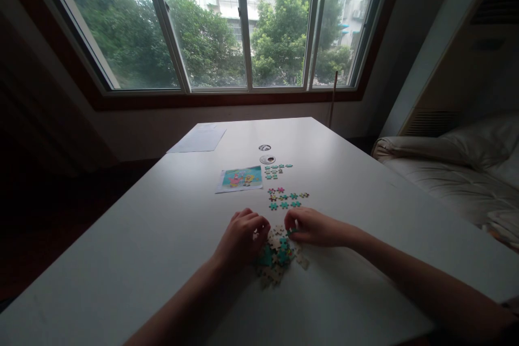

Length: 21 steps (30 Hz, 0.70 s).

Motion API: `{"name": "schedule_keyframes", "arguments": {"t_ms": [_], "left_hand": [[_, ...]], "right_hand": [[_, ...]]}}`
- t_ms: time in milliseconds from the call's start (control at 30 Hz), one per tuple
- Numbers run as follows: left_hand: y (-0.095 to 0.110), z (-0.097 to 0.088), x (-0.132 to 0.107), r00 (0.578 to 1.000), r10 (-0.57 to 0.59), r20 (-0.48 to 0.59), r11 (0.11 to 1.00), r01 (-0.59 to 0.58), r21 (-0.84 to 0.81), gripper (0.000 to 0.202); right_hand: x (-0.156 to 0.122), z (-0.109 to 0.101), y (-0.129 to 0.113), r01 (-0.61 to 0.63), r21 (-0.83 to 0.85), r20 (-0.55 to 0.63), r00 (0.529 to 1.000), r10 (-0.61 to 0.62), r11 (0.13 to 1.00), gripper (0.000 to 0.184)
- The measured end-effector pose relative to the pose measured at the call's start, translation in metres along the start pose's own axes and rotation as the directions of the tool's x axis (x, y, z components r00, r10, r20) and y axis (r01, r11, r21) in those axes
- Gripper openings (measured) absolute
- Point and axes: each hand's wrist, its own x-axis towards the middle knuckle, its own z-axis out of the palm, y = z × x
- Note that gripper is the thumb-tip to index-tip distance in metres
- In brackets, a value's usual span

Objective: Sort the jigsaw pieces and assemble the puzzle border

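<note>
A heap of loose jigsaw pieces (pixel 278 257) lies on the white table (pixel 162 238) right in front of me. My left hand (pixel 242 238) rests at the heap's left edge with its fingers curled down onto the pieces. My right hand (pixel 310 227) sits at the heap's upper right, fingers pinched on a small teal piece (pixel 292 231). Beyond the hands, sorted pieces (pixel 286 199) lie spread in short rows, and another small group (pixel 275 170) lies farther back. A colourful reference picture (pixel 240 179) lies flat to the left of them.
A sheet of paper (pixel 198 139) lies at the table's far left corner. Two small round objects (pixel 266 154) sit near the table's middle back. A large window (pixel 239 21) faces trees and buildings. A pale sofa with cushions (pixel 454 173) stands to the right.
</note>
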Motion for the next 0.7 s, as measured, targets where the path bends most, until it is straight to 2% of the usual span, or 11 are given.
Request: {"name": "schedule_keyframes", "arguments": {"t_ms": [100,267,467,700], "left_hand": [[0.0,0.0,0.0,1.0,-0.006,0.002,1.0,0.006,-0.001,0.012],[0.005,-0.003,0.001,1.0,-0.002,-0.01,0.999,0.002,-0.049,0.012],[0.017,-0.009,0.002,0.999,-0.026,-0.027,0.982,0.021,-0.188,0.012],[0.021,-0.01,0.004,0.997,-0.041,-0.062,0.957,0.022,-0.288,0.014]], "right_hand": [[0.001,0.0,0.001,0.025,0.05,-0.019,1.0,-0.024,0.998,0.014],[0.003,-0.001,-0.005,0.098,0.16,-0.129,0.989,-0.077,0.982,0.012],[0.003,0.002,-0.015,0.098,0.363,-0.231,0.973,-0.013,0.927,0.011],[0.005,0.01,-0.016,0.085,0.463,-0.232,0.972,0.028,0.882,0.014]]}}
